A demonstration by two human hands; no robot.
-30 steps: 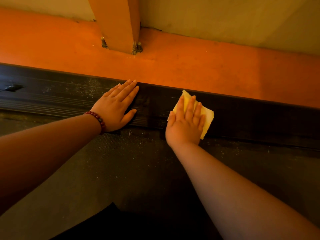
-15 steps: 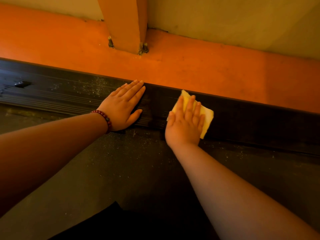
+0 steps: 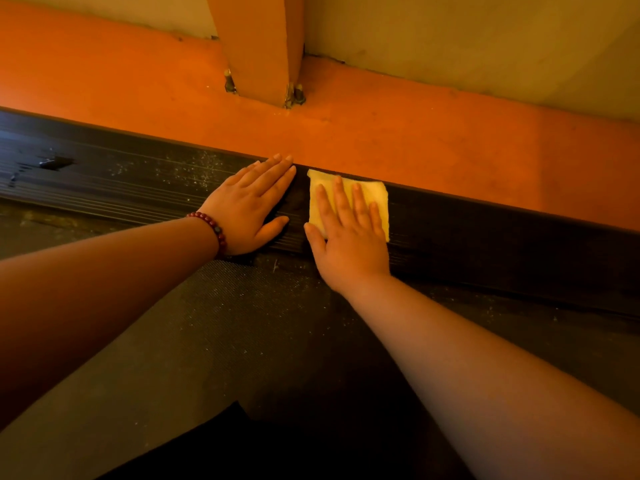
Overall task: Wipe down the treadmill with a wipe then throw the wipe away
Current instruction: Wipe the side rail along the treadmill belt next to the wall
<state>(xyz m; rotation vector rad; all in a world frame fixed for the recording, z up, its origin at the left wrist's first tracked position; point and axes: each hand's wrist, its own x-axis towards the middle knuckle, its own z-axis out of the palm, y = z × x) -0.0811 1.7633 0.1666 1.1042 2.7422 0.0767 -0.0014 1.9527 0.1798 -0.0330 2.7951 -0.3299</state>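
On the near side of the side rail [image 3: 485, 233], both bare forearms reach across the dark treadmill belt [image 3: 242, 334], which is flecked with pale dust and runs right up to the rail's near edge. A red bead bracelet [image 3: 212, 227] circles the left wrist just short of the rail.

On the rail's black ribbed top, the left hand [image 3: 249, 206] lies palm down. Its fingers are straight and close together, the thumb is spread to the side, and the fingertips reach the rail's far edge. Just beside it, a narrow gap away, the right hand [image 3: 349, 240] presses the yellow wipe [image 3: 379, 192] flat onto the rail with its fingers straight and slightly apart. The wipe shows beyond and between the fingers. Dust specks [image 3: 183, 169] dot the rail to the left of the hands.

Beyond the rail lies an orange floor strip [image 3: 433, 140]. An orange post [image 3: 259, 46] stands bolted to it, and behind that is a plain wall [image 3: 485, 39].
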